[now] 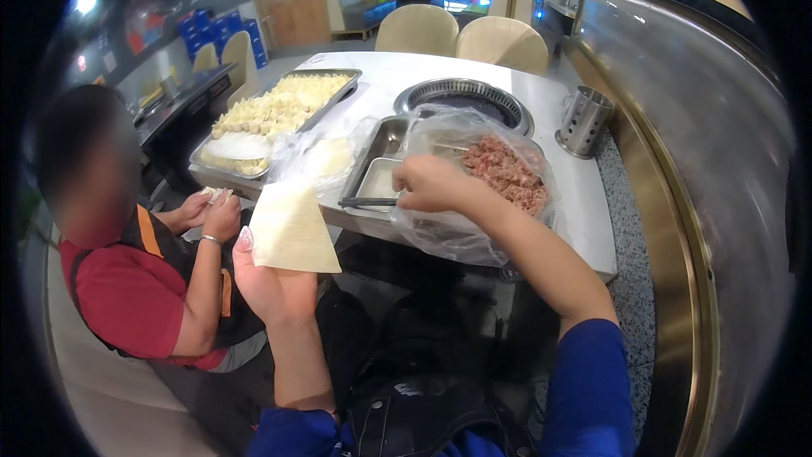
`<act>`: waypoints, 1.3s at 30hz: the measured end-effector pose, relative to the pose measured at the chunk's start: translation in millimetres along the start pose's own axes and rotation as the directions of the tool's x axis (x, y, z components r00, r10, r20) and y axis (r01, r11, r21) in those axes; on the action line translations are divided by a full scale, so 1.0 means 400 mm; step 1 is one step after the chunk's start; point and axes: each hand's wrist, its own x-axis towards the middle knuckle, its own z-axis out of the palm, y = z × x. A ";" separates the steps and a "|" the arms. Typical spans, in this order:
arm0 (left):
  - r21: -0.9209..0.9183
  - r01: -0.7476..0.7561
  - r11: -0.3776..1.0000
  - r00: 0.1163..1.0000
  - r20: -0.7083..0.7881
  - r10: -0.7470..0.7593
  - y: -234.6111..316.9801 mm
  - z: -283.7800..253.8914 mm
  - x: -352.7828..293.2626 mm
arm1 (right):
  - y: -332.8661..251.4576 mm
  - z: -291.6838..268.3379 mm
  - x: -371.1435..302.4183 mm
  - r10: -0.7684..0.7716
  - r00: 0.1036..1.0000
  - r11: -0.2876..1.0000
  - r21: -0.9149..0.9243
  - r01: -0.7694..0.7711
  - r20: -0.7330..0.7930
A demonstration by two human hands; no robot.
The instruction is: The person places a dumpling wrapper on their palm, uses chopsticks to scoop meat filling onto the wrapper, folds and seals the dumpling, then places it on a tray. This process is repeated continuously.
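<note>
My left hand (283, 292) is held palm up near the table's front edge, with a pale yellow dough wrapper (292, 233) lying across the palm and fingers. Dark chopsticks (365, 201) stick out leftward from the curled fingers of my right hand (430, 182). That hand is above a metal tray (386, 137) with a small white dish (377, 178) in it. To its right, raw minced meat (507, 173) sits in a clear plastic bag (452, 241). More wrappers (330, 155) lie in clear plastic farther left.
Many folded dumplings (275, 106) fill a long tray (353, 78) at the back left. A round grill (465, 93) is set into the table. A perforated metal cup (585, 123) stands far right. At left, a co-worker (135, 288) holds a small pale piece (217, 194).
</note>
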 end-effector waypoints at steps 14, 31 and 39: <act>-0.102 0.197 0.975 0.972 -0.109 -0.208 -0.040 -0.042 0.053 | -0.027 -0.253 -0.081 0.182 0.965 0.973 0.173 -0.151 -0.186; -0.068 0.491 0.869 0.868 -0.051 -0.494 -0.207 0.001 0.091 | 0.112 -0.252 -0.292 0.463 0.834 0.845 0.434 -0.313 -0.300; -0.063 0.507 0.860 0.856 -0.079 -0.511 -0.218 -0.024 0.087 | 0.158 -0.191 -0.230 0.433 0.860 0.887 0.296 -0.354 -0.269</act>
